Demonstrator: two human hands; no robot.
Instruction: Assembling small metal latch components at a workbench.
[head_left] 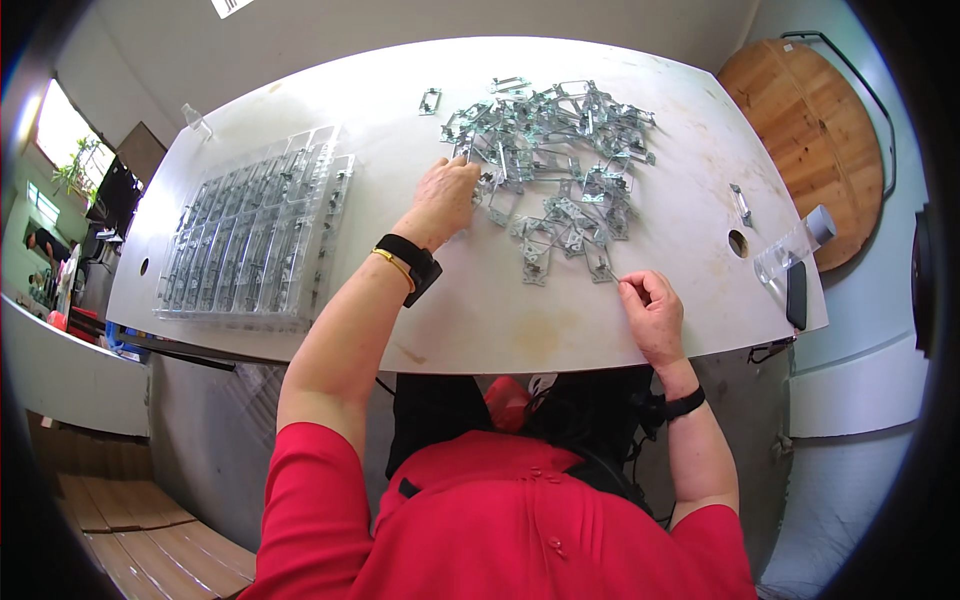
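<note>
A loose heap of small silvery metal brackets lies on the white table, its nearest pieces reaching toward me. At the heap's left edge is my left hand, its fingers curled and pointing away from me. Its fingertips touch or almost touch the outer brackets, and what they hold is hidden. My right hand is near the front edge of the table, thumb and forefinger pinched together. Something thin and small seems to stick out of that pinch toward the closest bracket; I cannot make out what it is.
Stacked clear plastic trays filled with metal parts stand on the left. One bracket lies apart behind my left hand, another at the right. A clear bottle, a dark phone and a table hole are at the right edge.
</note>
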